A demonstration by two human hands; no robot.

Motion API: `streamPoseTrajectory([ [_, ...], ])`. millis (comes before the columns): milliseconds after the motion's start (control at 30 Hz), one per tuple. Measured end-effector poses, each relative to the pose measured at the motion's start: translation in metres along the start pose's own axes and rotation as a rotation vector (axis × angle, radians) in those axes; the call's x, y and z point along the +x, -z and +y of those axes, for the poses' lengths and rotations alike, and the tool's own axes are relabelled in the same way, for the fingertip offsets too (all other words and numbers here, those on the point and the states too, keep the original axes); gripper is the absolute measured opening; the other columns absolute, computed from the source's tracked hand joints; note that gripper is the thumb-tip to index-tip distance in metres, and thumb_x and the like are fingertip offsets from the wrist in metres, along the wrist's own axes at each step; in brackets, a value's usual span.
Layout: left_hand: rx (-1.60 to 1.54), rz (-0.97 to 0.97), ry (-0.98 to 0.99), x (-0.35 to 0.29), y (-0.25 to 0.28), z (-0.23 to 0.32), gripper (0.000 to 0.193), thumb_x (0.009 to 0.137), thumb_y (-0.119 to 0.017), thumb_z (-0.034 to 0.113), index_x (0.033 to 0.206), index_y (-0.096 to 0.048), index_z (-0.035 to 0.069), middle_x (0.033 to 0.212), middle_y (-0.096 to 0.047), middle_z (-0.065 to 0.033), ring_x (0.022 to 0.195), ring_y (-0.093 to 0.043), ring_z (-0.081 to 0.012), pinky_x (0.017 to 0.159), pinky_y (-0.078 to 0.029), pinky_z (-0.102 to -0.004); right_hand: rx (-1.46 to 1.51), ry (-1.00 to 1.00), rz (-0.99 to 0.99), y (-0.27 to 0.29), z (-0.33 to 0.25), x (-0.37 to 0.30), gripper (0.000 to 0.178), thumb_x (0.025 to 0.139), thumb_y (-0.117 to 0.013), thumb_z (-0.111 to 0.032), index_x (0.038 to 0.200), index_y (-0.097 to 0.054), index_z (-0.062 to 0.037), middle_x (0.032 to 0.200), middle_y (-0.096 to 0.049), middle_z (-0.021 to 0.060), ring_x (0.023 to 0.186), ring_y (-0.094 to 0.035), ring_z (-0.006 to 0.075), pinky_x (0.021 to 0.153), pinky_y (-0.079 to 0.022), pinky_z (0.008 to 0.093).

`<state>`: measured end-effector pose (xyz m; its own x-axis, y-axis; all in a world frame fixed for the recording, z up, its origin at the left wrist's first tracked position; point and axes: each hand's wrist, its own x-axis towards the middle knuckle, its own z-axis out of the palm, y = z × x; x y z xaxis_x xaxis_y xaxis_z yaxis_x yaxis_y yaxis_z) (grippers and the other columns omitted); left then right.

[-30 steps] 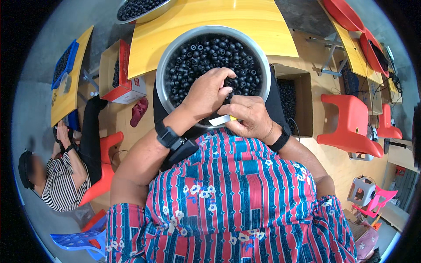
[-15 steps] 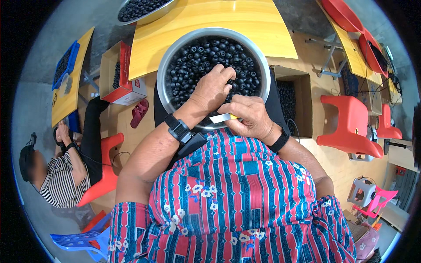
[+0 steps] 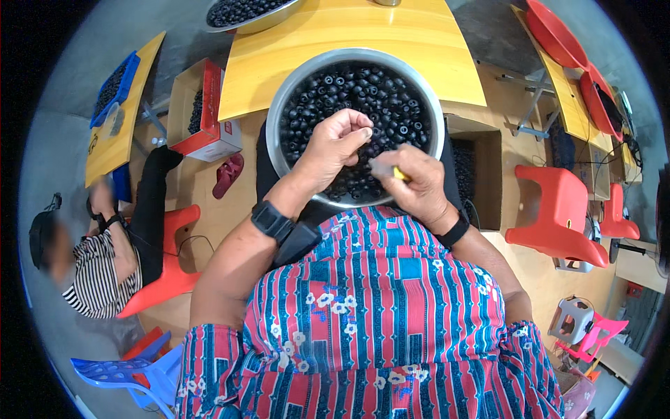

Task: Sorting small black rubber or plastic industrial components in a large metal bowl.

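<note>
A wide metal basin (image 3: pixel 279 150) sits at my lap, filled with small black round parts (image 3: pixel 356 91), several showing a hole in one end. Above the parts is my left hand (image 3: pixel 331 146), thumb and fingers pressed together in a pinch. Anything between those fingertips is too small or hidden to make out. Right beside it, over the basin's near right side, my right hand (image 3: pixel 421 183) is closed around a knife (image 3: pixel 401 174) with a yellow handle. Its blade is smeared by motion and points toward my left hand.
Beyond the basin stands a yellow table (image 3: pixel 342 31) with another basin of black parts (image 3: pixel 255 12). An open cardboard box (image 3: pixel 490 174) is at my right, a red-and-white box (image 3: pixel 209 143) at left. A seated person (image 3: pixel 105 269) works on the left; red stools (image 3: pixel 555 216) stand right.
My left hand has lifted from among the parts into a pinch. The right hand has turned the knife, its blade now blurred near the left hand. The whole view has shifted slightly.
</note>
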<state>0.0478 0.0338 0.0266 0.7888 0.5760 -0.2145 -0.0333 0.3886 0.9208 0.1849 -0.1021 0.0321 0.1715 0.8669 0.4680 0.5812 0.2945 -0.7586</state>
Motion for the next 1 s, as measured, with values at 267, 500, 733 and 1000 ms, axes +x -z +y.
streamPoseTrajectory([
  [267,-0.536,-0.125,0.144,-0.052,0.019,-0.021,0.012,0.098,-0.059,0.011,0.109,-0.056,0.01,0.091,-0.054,0.0028,0.063,-0.039,0.0002,0.052,-0.034,-0.0151,0.268,-0.232,-0.094,-0.013,0.001,0.008,0.032,0.077,-0.078,-0.008,0.106,-0.066,0.0001,0.098,-0.069,0.0094,0.091,-0.065,0.0155,0.08,-0.05,0.0271],
  [500,-0.597,-0.169,0.143,-0.054,0.012,-0.035,0.016,0.101,-0.053,0.015,0.116,-0.053,0.01,0.094,-0.054,0.0029,0.061,-0.035,-0.0017,0.054,-0.033,-0.0164,0.271,-0.222,-0.165,-0.018,0.011,0.005,0.032,0.078,-0.078,-0.008,0.107,-0.066,0.0013,0.096,-0.069,0.0092,0.089,-0.065,0.0137,0.079,-0.05,0.0264],
  [733,-0.599,-0.159,0.172,-0.055,0.012,-0.036,0.015,0.102,-0.052,0.017,0.115,-0.052,0.009,0.091,-0.052,0.0033,0.061,-0.036,-0.0019,0.056,-0.033,-0.0171,0.345,-0.235,-0.186,-0.019,0.015,0.006,0.03,0.08,-0.077,-0.01,0.106,-0.066,0.001,0.094,-0.069,0.0089,0.086,-0.065,0.0139,0.077,-0.05,0.0269],
  [1000,-0.572,-0.234,0.255,-0.055,0.013,-0.037,0.02,0.103,-0.049,0.024,0.114,-0.053,0.008,0.087,-0.05,0.0046,0.063,-0.038,-0.0022,0.057,-0.033,-0.0182,0.24,-0.243,-0.27,-0.013,0.002,0.011,0.03,0.081,-0.077,-0.014,0.105,-0.067,0.0002,0.091,-0.069,0.0109,0.082,-0.066,0.0178,0.074,-0.051,0.0283],
])
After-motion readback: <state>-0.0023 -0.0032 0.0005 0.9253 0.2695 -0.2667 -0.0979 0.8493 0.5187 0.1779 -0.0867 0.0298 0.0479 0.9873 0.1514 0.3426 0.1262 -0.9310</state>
